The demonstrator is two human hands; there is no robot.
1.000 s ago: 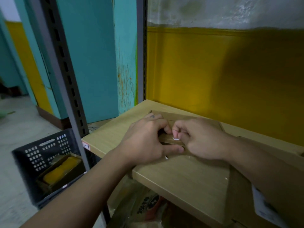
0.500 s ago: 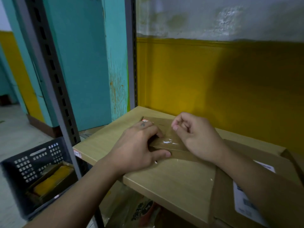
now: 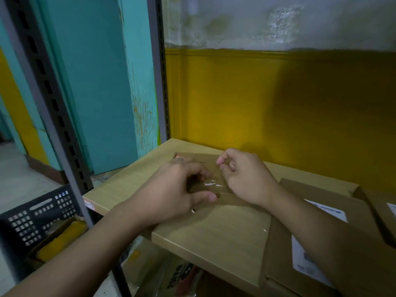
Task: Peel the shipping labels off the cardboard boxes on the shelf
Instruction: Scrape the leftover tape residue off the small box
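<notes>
A flat brown cardboard box (image 3: 233, 202) lies on the wooden shelf board (image 3: 214, 239). My left hand (image 3: 171, 191) presses down on the box's left part with fingertips and thumb spread. My right hand (image 3: 246, 179) is raised just above the box, and its thumb and forefinger pinch the end of a strip of clear tape (image 3: 212, 184). The strip glints between my two hands and runs up from the box surface. Whether a paper label sits under my hands is hidden.
To the right lie more cardboard boxes with white shipping labels (image 3: 327, 209) (image 3: 306, 260) (image 3: 392, 207); my right forearm crosses over them. A slotted metal upright (image 3: 42, 103) stands at the left. A black crate (image 3: 36, 215) sits on the floor below. Printed bags (image 3: 182, 279) lie under the shelf.
My right hand has lifted up and back from the box, drawing the clear tape with it. My left hand has stayed pressed on the box. The view has shifted right, showing more labelled boxes.
</notes>
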